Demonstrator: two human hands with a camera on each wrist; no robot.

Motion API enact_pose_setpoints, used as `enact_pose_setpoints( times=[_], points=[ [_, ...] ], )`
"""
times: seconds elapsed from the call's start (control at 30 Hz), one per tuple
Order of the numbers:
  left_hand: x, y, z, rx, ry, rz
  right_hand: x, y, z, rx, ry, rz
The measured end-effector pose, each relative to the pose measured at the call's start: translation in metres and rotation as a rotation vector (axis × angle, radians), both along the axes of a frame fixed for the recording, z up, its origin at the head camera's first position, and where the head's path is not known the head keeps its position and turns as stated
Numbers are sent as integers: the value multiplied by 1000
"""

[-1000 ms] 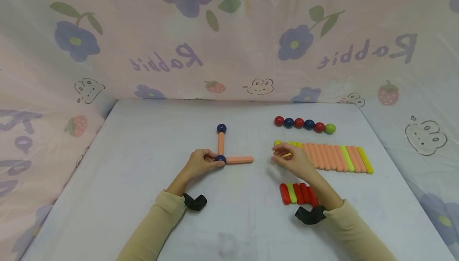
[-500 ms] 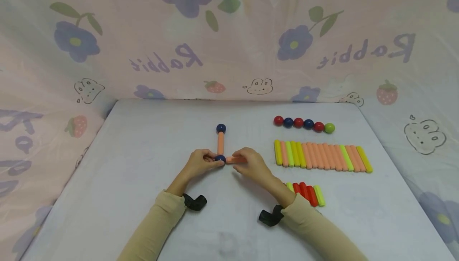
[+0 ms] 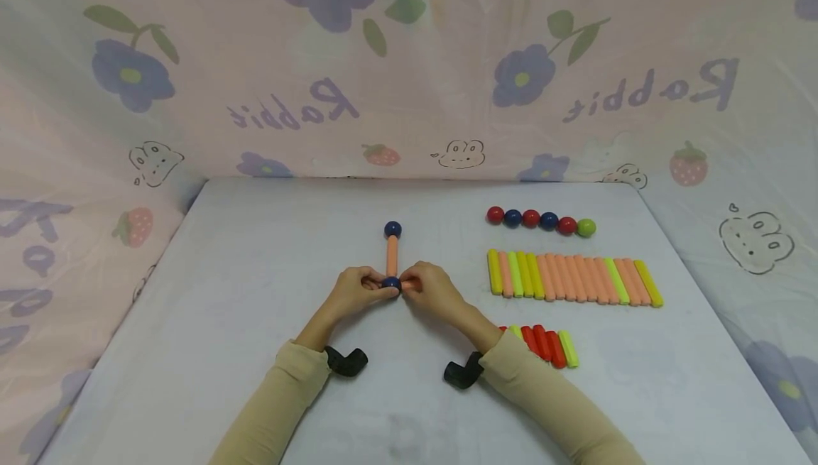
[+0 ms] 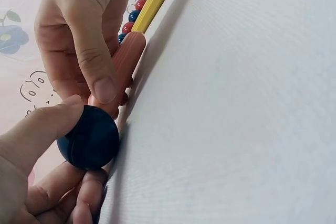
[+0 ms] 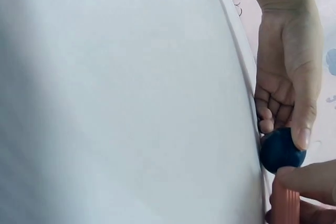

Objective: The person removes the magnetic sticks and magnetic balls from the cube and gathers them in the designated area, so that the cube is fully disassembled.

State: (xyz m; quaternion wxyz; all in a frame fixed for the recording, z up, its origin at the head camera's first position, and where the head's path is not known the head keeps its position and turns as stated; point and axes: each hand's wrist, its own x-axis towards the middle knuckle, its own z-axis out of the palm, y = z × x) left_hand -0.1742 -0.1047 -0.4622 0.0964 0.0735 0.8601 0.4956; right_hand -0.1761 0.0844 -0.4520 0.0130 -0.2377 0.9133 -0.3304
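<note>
Between thumb and fingers my left hand (image 3: 353, 292) pinches a dark blue ball (image 4: 93, 141) on the white table. My right hand (image 3: 439, 296) pinches a ridged salmon-coloured stick (image 4: 130, 56) close to the end that meets this ball's right side. In the head view the right fingers cover most of that stick. A second salmon stick (image 3: 393, 256) runs from the held ball toward the back of the table, and another dark blue ball (image 3: 393, 228) sits at its far end.
At the right lies a row of salmon, yellow and lime sticks (image 3: 575, 277). Behind it is a line of red, blue and green balls (image 3: 531, 219). Short red and lime sticks (image 3: 542, 343) lie in front, partly behind the right sleeve (image 3: 543, 387). A patterned cloth (image 3: 422, 96) hangs behind.
My right hand has come left from beside the stick row, taken hold of the salmon stick, and slid closer to the held ball. My left hand has kept its grip in place.
</note>
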Motion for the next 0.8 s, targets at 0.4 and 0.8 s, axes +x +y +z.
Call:
enact_pose_setpoints(
  times=[0.4,0.8],
  points=[
    [1,0,2,-4,0,1,-2,8,2,-45,-27,11],
    [-1,-1,-2,-32,-16,-2,9,36,24,-254,-188,-24]
  ],
)
